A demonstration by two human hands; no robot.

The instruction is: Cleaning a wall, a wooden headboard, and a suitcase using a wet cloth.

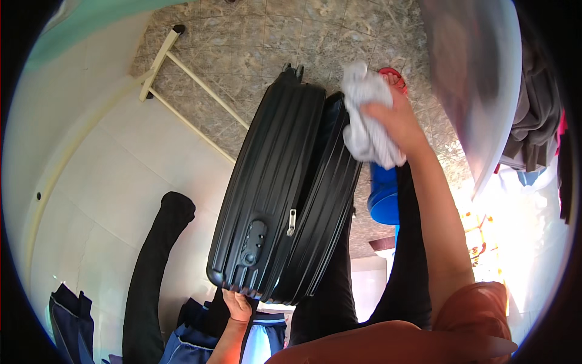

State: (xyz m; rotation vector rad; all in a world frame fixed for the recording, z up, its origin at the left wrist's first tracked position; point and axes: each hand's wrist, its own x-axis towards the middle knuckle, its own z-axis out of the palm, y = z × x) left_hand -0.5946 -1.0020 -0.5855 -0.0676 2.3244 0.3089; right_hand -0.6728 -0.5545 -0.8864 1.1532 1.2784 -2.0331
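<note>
A black hard-shell suitcase (268,182) with ribbed sides stands tilted before me, its two halves slightly apart along one edge. Its combination lock (253,243) and a metal zip pull (292,223) face me, and small wheels (293,72) show at the far end. My left hand (237,305) grips the suitcase's near end from below, with the fingertips partly hidden. In my right hand (398,123) is a crumpled white cloth (370,132), blurred by motion, beside the upper right edge of the suitcase.
A cream metal frame (200,84) stands on the tiled floor (236,36) near the pale wall (122,150). Behind my right forearm is a blue container (383,195). A red sandal (396,78) lies beyond my hand. Dark clothes (532,104) hang at right, blue garments (191,339) below.
</note>
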